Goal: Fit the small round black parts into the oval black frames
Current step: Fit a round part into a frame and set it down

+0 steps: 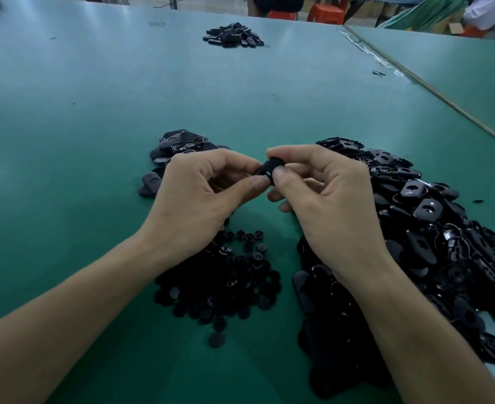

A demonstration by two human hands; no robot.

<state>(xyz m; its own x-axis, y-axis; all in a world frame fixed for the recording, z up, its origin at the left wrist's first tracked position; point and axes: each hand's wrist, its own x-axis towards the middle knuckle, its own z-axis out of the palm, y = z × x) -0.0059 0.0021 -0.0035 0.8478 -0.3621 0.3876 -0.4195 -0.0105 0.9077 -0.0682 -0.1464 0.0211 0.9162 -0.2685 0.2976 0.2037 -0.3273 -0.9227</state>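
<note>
Head view: nearer than the held oval black plastic frame (266, 168), small round black plastic parts (223, 282) heap on the green tabletop (94, 126). The left hand (202, 196) and right hand (325, 193) both pinch that frame; loose frames (429, 220) pile to its right.

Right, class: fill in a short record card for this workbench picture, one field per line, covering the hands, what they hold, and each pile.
surface: green table
left hand: pinches black piece
right hand: pinches the same piece
round parts: loose heap between the forearms
oval frames: big heap by the right hand
third pile: beyond the left hand, partly hidden
far pile: at the table's far end
</note>
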